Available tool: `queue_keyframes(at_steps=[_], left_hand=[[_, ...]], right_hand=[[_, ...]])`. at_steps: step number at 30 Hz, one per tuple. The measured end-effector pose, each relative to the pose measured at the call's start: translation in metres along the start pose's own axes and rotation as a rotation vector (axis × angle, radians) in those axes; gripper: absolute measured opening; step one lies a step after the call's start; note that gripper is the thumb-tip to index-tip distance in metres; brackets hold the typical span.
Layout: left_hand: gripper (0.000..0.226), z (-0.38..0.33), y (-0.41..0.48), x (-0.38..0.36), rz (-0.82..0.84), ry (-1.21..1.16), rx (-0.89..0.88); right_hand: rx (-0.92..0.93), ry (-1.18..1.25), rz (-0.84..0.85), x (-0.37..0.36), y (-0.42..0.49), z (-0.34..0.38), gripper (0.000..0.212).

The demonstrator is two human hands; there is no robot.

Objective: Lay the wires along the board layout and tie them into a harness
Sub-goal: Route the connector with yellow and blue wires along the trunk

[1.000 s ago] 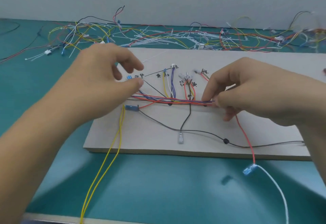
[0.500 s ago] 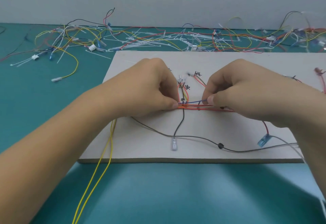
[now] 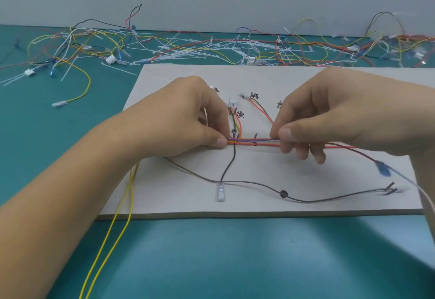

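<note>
Head view: we pinch the wires (image 3: 253, 141) taut with left hand (image 3: 188, 119) and right hand (image 3: 329, 115), keeping them along the board (image 3: 306, 82) for tying.

The flat rectangular board (image 3: 306, 176) is pale grey-beige with black handwritten characters (image 3: 255, 96), and it lies on a plain teal worktop (image 3: 235, 263). The thin wire bundle (image 3: 254, 142) across it is red, orange and blue-purple. A pair of long wires (image 3: 130, 185) is bright yellow. A looping thin wire (image 3: 259, 183) is dark grey with a black bead (image 3: 283, 194). One crimp sleeve (image 3: 383, 169) is blue. The scattered cable ties (image 3: 188, 49) are white.
</note>
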State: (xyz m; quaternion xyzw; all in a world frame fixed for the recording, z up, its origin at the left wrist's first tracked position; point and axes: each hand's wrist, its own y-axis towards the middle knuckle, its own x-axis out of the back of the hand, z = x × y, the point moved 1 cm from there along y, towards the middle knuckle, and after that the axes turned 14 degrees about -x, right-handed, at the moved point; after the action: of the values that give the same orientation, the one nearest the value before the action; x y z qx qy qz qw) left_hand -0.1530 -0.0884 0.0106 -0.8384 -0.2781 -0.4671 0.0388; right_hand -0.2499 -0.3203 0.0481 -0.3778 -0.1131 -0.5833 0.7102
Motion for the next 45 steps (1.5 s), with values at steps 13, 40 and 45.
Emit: queue_keyframes(at_steps=[13, 40, 45], left_hand=[[0.014, 0.002, -0.010, 0.016, 0.000, -0.052, 0.048], [0.008, 0.007, -0.011, 0.015, 0.037, -0.039, 0.064], [0.007, 0.004, -0.011, 0.014, 0.021, 0.002, 0.102]], right_hand=[[-0.151, 0.030, -0.089, 0.000, 0.004, -0.004, 0.011], [0.022, -0.147, -0.260, 0.010, 0.004, -0.002, 0.018], [-0.040, -0.220, -0.386, 0.005, 0.016, -0.007, 0.021]])
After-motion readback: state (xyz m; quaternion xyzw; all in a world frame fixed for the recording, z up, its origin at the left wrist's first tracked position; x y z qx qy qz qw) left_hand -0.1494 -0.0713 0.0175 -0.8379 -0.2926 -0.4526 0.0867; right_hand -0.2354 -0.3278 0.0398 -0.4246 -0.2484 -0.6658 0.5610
